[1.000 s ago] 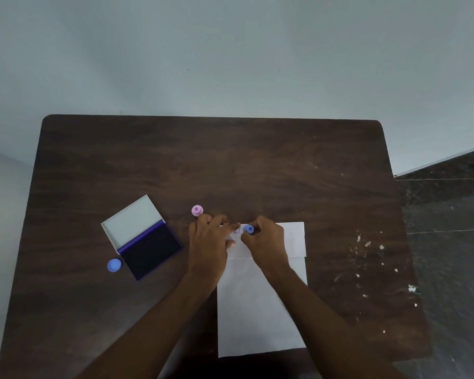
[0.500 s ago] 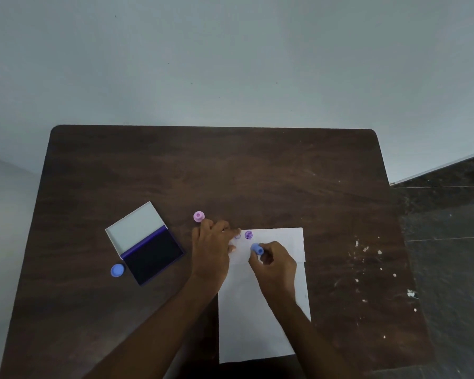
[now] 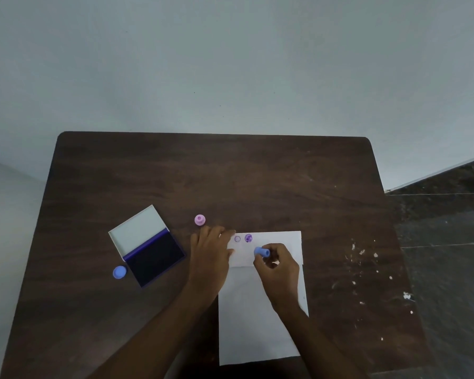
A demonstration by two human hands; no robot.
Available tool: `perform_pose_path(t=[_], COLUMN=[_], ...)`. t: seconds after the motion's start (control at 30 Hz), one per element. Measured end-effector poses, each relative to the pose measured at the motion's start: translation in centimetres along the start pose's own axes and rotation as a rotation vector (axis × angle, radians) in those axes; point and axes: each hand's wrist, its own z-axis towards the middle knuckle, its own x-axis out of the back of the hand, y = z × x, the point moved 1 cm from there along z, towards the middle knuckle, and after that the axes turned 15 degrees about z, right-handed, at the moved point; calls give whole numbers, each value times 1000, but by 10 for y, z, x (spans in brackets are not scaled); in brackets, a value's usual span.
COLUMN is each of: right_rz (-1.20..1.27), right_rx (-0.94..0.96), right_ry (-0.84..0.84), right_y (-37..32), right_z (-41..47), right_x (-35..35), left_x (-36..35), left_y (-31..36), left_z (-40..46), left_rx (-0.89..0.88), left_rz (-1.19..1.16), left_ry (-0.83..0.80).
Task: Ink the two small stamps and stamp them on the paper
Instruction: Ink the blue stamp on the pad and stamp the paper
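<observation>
A white paper (image 3: 260, 324) lies on the dark wooden table (image 3: 203, 173). Two round purple prints sit near its top edge: a faint one (image 3: 237, 239) and a darker one (image 3: 248, 238). My right hand (image 3: 278, 269) holds a small blue stamp (image 3: 262, 251) tilted just above the paper, below the prints. My left hand (image 3: 210, 253) lies flat, fingers apart, pressing the paper's top left corner. A pink stamp (image 3: 200, 220) stands on the table beyond my left hand. The open ink pad (image 3: 155, 257) with its white lid (image 3: 137, 231) sits to the left.
A blue cap (image 3: 120, 272) lies left of the ink pad. White specks (image 3: 367, 269) are scattered on the table's right side. A pale wall rises behind the table, and dark floor (image 3: 449, 255) shows on the right.
My right hand lifted the blue stamp off the paper and drew it back toward me, uncovering a darker purple print beside the faint one. My left hand stayed on the paper.
</observation>
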Motion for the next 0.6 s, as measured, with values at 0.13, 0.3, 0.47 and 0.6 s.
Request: perform_pose_path(t=[0.13, 0.3, 0.47, 0.6], right_rz=[84, 188, 358, 518], right_rx=[-44, -108, -207, -327], right_ry=[-50, -163, -299, -370], right_y=[-1, -15, -37, -53], right_z=[-6, -19, -39, -53], right_x=[-8, -30, -61, -83], left_x=[8, 7, 7, 0], left_y=[-25, -74, -117, -151], left_z=[-26, -67, -97, -116], left_rx=[141, 306, 473, 653], left_rz=[-99, -201, -317, -357], left_ry=[-5, 88, 258, 319])
